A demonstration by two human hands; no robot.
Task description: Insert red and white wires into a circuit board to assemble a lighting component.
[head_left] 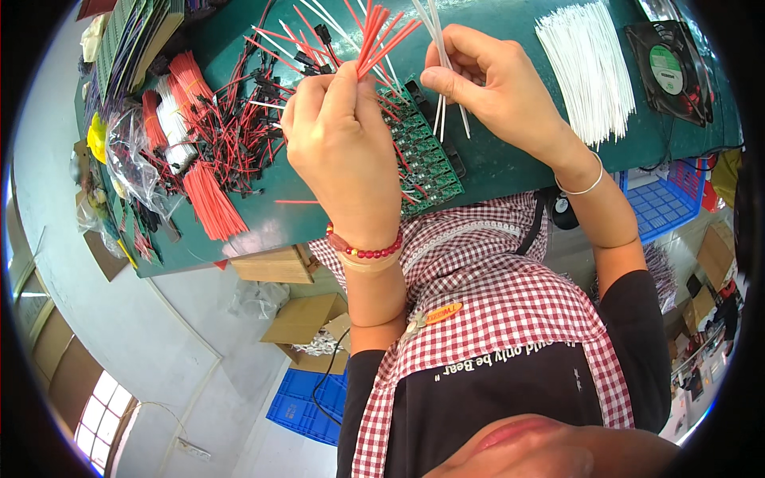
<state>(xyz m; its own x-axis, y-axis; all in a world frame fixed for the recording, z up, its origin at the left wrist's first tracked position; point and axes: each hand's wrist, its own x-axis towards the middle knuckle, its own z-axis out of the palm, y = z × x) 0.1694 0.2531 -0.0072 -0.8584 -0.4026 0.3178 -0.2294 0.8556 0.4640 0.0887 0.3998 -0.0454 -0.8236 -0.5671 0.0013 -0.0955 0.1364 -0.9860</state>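
1. The circuit-board panel [434, 163], green and set with small parts, is taken as the landmark; it lies on the green tabletop [498, 163], close to the table's near edge.
2. The left hand [339, 131] is held above the panel's left side. Its thumb and fingers are pinched together, and a bunch of red wires [385, 38] is gripped between them, the free ends fanned upward and to the right.
3. The right hand [510, 88] is held just right of the panel's far end. Its fingers are partly curled, and a few white wires [436, 33] are gripped between thumb and fingers, the lower ends hanging over the panel's right edge.
4. To the panel's left, a tangle of red wires with black connectors [239, 131] is spread, with a white wire bundle [172, 119] farther left and a red wire bundle [213, 205] nearer the table edge.
5. Farthest left of the panel, a clear plastic bag [131, 155] is seen, with stacked boards [131, 44] beyond it.
6. To the panel's right, a broad pile of white wires [587, 72] is laid out, and past it a black fan [673, 72].
7. Below the panel's level, a blue basket [660, 199] is seen to the right, and an open cardboard box [301, 320] and a blue crate [305, 405] to the left.
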